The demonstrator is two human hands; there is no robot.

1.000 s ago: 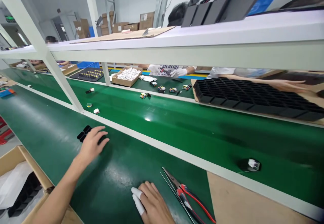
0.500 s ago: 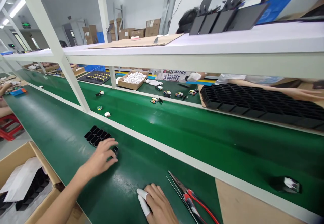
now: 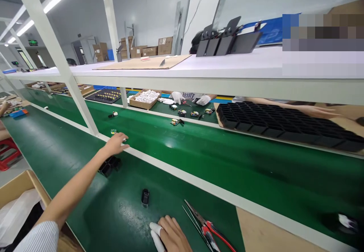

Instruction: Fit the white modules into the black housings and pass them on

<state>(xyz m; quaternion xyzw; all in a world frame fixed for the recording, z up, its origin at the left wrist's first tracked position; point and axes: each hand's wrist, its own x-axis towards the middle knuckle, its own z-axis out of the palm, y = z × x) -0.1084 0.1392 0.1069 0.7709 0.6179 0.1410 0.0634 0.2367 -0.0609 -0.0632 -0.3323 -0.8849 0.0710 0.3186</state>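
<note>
My left hand (image 3: 116,144) reaches over the white rail to the green belt, its fingers and thumb around a small white part (image 3: 124,140), mostly covered by the hand. Beneath that forearm sits a block of black housings (image 3: 109,165), partly hidden. One loose black housing (image 3: 145,197) stands by itself on the green bench between my hands. My right hand (image 3: 171,235) lies on the bench with fingers extended and white covers on two digits; it holds nothing. Beside it are red-handled long-nose pliers (image 3: 203,223) and metal tweezers (image 3: 195,223).
A small circuit board (image 3: 113,131) and other assemblies (image 3: 176,122) lie on the belt (image 3: 199,157). Across it are a box of white parts (image 3: 146,97), a black tray (image 3: 284,125) and a co-worker's gloved hands (image 3: 203,100). A shelf (image 3: 182,73) spans above; a cardboard box (image 3: 28,180) stands lower left.
My left hand has left the black housing on the bench and moved up over the rail to the small white part. The housing now stands alone. My right hand stays put.
</note>
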